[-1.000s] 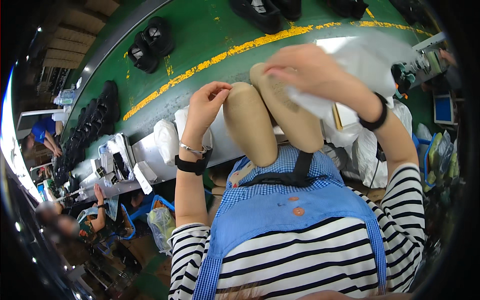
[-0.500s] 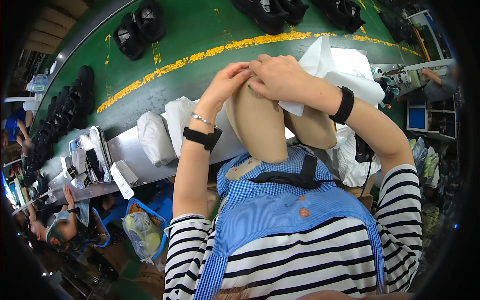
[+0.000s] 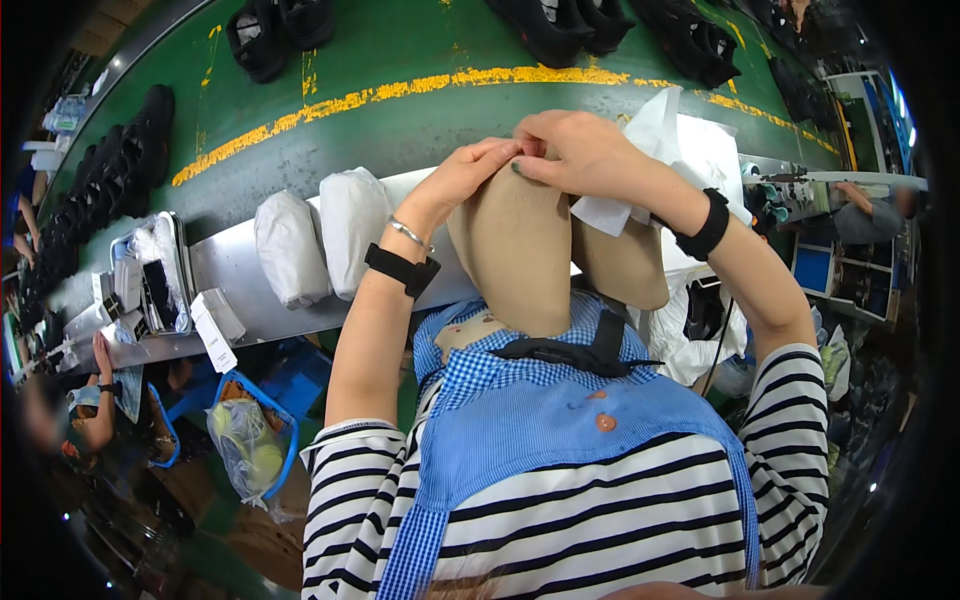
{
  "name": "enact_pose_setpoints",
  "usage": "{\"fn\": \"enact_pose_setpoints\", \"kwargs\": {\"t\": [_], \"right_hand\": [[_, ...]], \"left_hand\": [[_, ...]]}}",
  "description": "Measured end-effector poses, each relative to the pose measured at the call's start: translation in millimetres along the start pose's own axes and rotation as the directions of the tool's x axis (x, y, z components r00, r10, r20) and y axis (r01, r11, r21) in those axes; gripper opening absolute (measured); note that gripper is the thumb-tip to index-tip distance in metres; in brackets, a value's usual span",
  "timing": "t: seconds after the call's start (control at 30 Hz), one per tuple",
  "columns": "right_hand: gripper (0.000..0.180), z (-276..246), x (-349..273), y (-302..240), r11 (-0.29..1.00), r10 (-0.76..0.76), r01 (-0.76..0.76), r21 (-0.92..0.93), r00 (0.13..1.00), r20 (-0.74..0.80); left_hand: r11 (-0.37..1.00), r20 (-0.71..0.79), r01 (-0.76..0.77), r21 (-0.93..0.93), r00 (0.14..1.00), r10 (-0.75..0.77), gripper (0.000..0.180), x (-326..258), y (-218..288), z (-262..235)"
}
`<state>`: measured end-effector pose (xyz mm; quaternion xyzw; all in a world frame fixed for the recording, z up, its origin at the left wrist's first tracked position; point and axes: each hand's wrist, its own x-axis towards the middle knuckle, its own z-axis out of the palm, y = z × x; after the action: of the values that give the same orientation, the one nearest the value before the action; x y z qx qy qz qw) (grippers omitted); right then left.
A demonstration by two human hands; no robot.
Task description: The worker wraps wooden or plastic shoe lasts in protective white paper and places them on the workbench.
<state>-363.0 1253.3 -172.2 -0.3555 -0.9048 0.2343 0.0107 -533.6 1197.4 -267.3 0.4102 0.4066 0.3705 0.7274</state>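
Grip obscured: your left hand [image 3: 458, 182] and right hand [image 3: 575, 150] meet at far end of left beige form [image 3: 520, 260], near apron [image 3: 590, 440]; cannot tell closure or hold. White paper [image 3: 655, 130], right hand partly hide right beige form [image 3: 620, 268].

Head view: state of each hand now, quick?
Left hand: fingertips at far end of left tan form; grip cannot be told.
Right hand: fingers curled at that same end; grip cannot be told.
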Motion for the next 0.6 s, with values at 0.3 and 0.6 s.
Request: {"fn": "enact_pose_setpoints", "kwargs": {"t": [0.3,0.6], "right_hand": [[0.038,-24,-10,-15,0.977,-0.058,0.016,0.213,0.98,0.192],[0.034,-12,-39,-5,0.971,-0.133,0.176,0.16,0.959,-0.251]], "left_hand": [[0.998,-0.081,-0.057,-0.003,0.995,0.057,0.038,-4,-3,-4],[0.967,-0.258,-0.11,0.231,0.951,0.17,0.027,-72,25,50]]}}
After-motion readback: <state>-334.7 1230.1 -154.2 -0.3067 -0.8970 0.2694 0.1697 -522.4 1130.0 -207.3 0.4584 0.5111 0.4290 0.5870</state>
